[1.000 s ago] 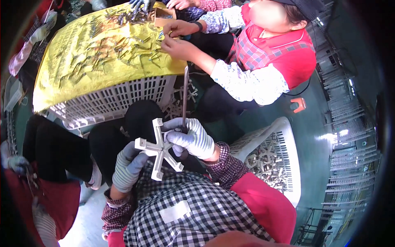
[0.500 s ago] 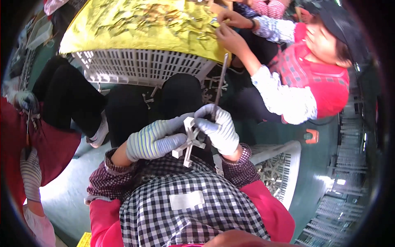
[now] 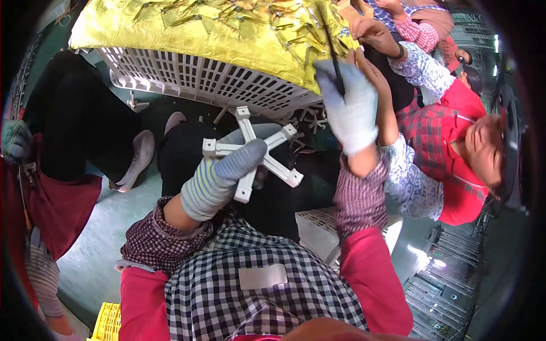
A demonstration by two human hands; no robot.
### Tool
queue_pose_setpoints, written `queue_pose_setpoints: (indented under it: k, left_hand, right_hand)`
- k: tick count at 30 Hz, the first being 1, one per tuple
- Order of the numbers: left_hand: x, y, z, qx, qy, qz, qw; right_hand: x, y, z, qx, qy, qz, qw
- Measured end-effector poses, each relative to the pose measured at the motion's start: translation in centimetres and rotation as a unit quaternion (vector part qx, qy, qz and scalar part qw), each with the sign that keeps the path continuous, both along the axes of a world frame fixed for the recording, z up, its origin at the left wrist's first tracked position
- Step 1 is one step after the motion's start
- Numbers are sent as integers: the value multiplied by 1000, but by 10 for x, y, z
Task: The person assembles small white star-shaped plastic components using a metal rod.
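My left hand (image 3: 219, 179), in a grey striped glove, grips a white star-shaped plastic part (image 3: 253, 152) with several arms, held above my lap. My right hand (image 3: 350, 111), in a pale glove, is raised toward a yellow sheet (image 3: 187, 25) and is closed around a thin dark rod (image 3: 333, 54). The sheet covers a white slatted crate (image 3: 193, 79) and carries many small metal pieces. My checked shirt and red apron fill the lower middle of the picture.
A person in a red vest and floral sleeves (image 3: 449, 153) sits at right, with hands (image 3: 378, 34) at the yellow sheet. Another white crate (image 3: 318, 227) stands by my right knee. Someone's dark-trousered legs (image 3: 74, 113) are at left. A yellow crate corner (image 3: 108, 321) shows bottom left.
My right hand has let go of the white star part and lifted up to the sheet with the dark rod. My left hand alone holds the part now.
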State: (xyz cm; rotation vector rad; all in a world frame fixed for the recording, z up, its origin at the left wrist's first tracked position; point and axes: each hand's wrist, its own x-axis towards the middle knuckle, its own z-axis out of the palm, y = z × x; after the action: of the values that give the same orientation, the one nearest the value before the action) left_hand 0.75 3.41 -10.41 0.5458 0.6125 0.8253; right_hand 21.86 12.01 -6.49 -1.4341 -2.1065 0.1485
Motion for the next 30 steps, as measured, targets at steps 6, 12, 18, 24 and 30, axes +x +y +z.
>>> queue_pose_setpoints:
  k: [6, 12, 18, 24, 30]
  left_hand:
    - [-11, 10, 3, -53, -108, 47, 992]
    - [-24, 17, 4, -62, -131, 15, 989]
    - [-25, 18, -2, -53, -136, 4, 989]
    - [-21, 11, -2, -34, -112, -4, 993]
    - [-28, 9, 1, -32, -118, -16, 992]
  right_hand:
    - [-26, 125, -12, 8, -260, 145, 955]
    - [-60, 137, -17, -67, -342, 93, 933]
    - [-63, 123, -20, -40, -174, 151, 972]
    - [-66, 115, -21, 49, -171, 119, 977]
    - [-18, 95, -9, 1, -30, 11, 1000]
